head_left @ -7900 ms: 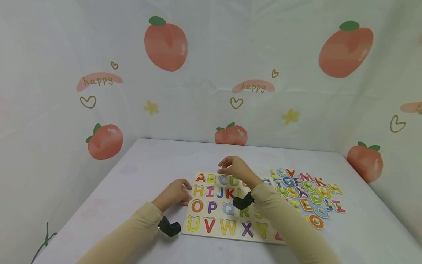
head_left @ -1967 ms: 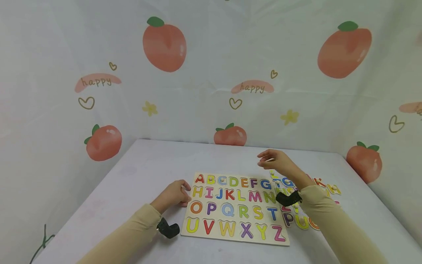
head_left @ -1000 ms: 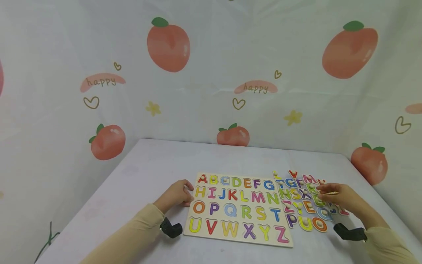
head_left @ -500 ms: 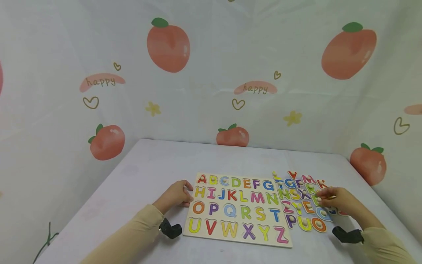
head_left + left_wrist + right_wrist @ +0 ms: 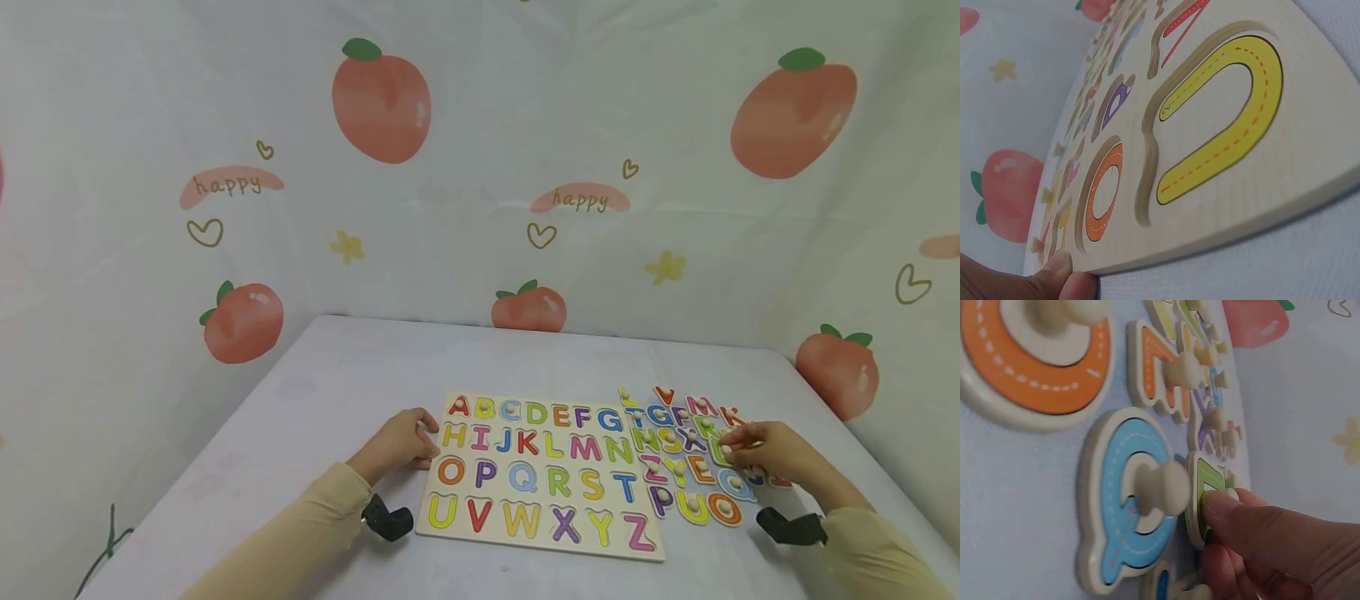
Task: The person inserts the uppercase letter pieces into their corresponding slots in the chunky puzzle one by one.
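Under the fingers (image 5: 422, 417) lies a white bench (image 5: 375, 354). Beyond and above them rises a pale, faintly creased cloth backdrop (image 5: 472, 100), printed with red fruits (image 5: 382, 108), outlined hearts (image 5: 205, 233), yellow flowers (image 5: 347, 247) and pink "happy" banners (image 5: 581, 198). Well left of the fingers, a thin dark-green cord (image 5: 111, 543) shows low against it. Light is soft and even.

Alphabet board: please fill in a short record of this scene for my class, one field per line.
Alphabet board: flat on white table
In place: A piece, B piece, C piece only
Left hand: touches the board's left edge
Right hand: pinches a green letter piece, partly hidden
Beside that: light-blue Q piece
Loose letter pieces: clustered mostly right of the board
Backdrop: printed with red fruit
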`<state>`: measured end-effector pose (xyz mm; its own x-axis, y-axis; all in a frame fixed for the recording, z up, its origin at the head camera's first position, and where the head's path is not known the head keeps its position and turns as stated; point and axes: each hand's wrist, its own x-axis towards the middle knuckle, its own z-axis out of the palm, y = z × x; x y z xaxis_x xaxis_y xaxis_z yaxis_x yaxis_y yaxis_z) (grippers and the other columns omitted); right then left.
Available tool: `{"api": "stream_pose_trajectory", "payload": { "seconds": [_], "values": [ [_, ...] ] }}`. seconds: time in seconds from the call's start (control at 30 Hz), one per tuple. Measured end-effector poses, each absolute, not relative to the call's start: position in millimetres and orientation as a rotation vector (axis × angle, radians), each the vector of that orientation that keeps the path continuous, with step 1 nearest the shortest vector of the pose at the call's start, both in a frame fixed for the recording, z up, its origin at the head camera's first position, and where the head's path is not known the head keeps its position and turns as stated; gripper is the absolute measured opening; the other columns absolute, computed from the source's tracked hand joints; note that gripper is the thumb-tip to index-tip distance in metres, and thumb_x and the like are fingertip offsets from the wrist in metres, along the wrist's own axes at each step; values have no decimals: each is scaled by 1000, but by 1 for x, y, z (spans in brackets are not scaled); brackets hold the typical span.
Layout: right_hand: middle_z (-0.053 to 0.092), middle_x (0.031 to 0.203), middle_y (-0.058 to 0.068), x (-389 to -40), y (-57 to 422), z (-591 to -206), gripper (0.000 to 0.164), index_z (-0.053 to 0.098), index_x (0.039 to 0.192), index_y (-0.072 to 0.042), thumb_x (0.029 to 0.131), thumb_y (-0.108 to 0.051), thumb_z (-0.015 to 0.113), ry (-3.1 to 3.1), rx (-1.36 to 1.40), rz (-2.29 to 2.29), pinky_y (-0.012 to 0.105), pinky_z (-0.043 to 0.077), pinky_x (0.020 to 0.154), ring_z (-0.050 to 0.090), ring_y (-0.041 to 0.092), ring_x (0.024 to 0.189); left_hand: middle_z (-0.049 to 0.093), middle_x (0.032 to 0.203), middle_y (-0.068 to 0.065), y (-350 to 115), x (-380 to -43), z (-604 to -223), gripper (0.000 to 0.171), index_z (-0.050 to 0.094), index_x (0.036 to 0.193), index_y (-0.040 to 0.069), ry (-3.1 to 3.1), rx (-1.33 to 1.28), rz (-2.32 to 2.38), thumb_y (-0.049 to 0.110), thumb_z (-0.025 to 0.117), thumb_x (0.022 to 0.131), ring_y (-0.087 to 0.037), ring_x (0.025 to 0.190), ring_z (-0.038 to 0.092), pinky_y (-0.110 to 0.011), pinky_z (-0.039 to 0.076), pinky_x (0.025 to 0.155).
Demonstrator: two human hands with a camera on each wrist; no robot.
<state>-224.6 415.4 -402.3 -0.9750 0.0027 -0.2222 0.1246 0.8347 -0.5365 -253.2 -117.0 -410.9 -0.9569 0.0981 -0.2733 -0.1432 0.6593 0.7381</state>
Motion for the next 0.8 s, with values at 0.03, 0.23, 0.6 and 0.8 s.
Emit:
{"api": "stream_pose_trajectory", "payload": {
  "seconds": [0.03,0.23,0.6,0.8],
  "values": [
    [64,95,9,-224,415,-400,40,66,108,2,84,-29,75,2803,100,-840,33,48,72,54,21,86,60,78,-7,-117,-253,-411,31,57,108,2,2588,-34,1188,0,73,82,-11,58,59,-21,53,55],
    [66,94,5,-225,409,-382,42,64,110,4,86,-29,73,2828,17,-895,32,50,73,57,20,88,60,78,-7,-115,-252,-409,31,57,108,3,2585,-32,1187,0,73,82,-11,58,59,-21,53,55],
    [69,104,9,-251,342,-350,48,62,118,-1,89,-38,68,2862,-147,-1093,45,51,83,64,25,96,61,79,-7,-119,-255,-412,32,57,109,2,2586,-63,1198,-1,73,81,-12,58,60,-21,54,55],
    [69,102,8,-269,294,-349,39,64,114,-3,89,-32,70,2828,-235,-1221,47,51,91,65,28,97,61,79,-7,-117,-255,-412,32,57,108,2,2580,-45,1209,-1,73,81,-11,58,60,-21,54,54]
  ]
}}
